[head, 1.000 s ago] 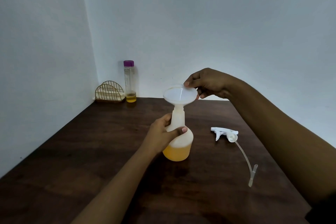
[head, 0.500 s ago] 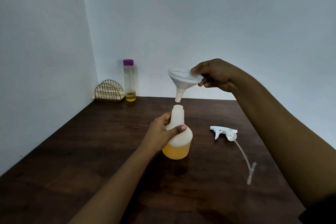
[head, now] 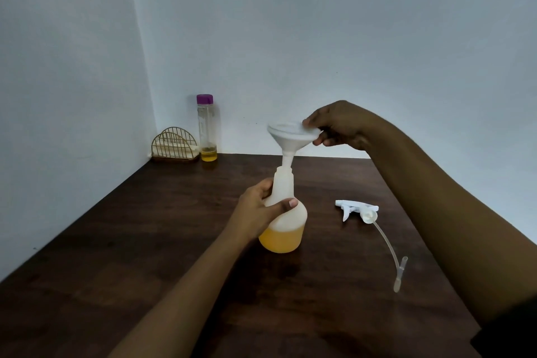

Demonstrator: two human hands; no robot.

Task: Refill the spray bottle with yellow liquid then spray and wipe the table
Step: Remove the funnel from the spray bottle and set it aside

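On the dark wood-grain surface (head: pixel 174 241), my left hand (head: pixel 258 209) clamps its fingers (head: pixel 286 203) round the neck of the translucent, bulbous spray bottle (head: pixel 286 218), which holds yellow liquid (head: pixel 280 240) in its base. The white trigger head (head: pixel 356 209) lies to its right. My right hand (head: pixel 340 125) pinches the rim of the tilted conical funnel (head: pixel 290 136), whose spout is at the bottle mouth. A purple-capped glass cylinder (head: pixel 207 128) stands rearmost.

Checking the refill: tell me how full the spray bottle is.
Partly full. Yellow liquid fills only the bottom part of the spray bottle; above it the body and neck look empty.
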